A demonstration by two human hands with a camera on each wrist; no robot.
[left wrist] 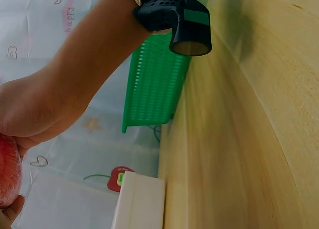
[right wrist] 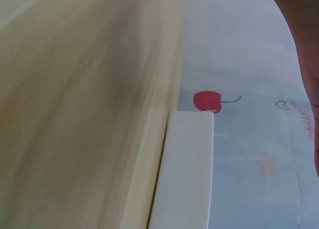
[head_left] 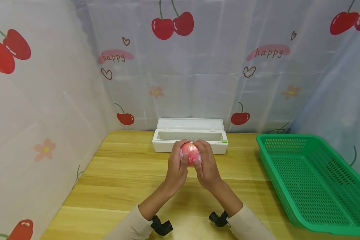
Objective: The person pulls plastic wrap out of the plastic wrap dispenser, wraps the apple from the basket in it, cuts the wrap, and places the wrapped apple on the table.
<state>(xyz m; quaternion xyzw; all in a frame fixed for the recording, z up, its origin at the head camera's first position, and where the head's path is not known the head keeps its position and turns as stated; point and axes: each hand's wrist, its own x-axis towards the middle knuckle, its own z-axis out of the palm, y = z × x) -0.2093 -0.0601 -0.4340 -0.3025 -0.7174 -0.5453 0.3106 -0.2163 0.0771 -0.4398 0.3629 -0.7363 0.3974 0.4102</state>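
A red apple (head_left: 191, 154), with clear plastic film shining and wrinkling over it, is held up between both hands above the table. My left hand (head_left: 176, 163) curls round its left side and my right hand (head_left: 208, 163) round its right, thumbs on the near face. Just beyond them stands a long white box (head_left: 189, 146), its lid (head_left: 190, 123) raised at the back and a small green piece (head_left: 224, 141) at its right end. In the left wrist view the wrapped apple (left wrist: 8, 171) shows at the left edge, the right hand (left wrist: 35, 107) against it.
A green plastic basket (head_left: 276, 176) with perforated walls stands at the right of the wooden table (head_left: 123, 186). Cherry-printed curtains (head_left: 198, 80) close off the back and both sides. Black devices (head_left: 162, 226) are worn at both wrists.
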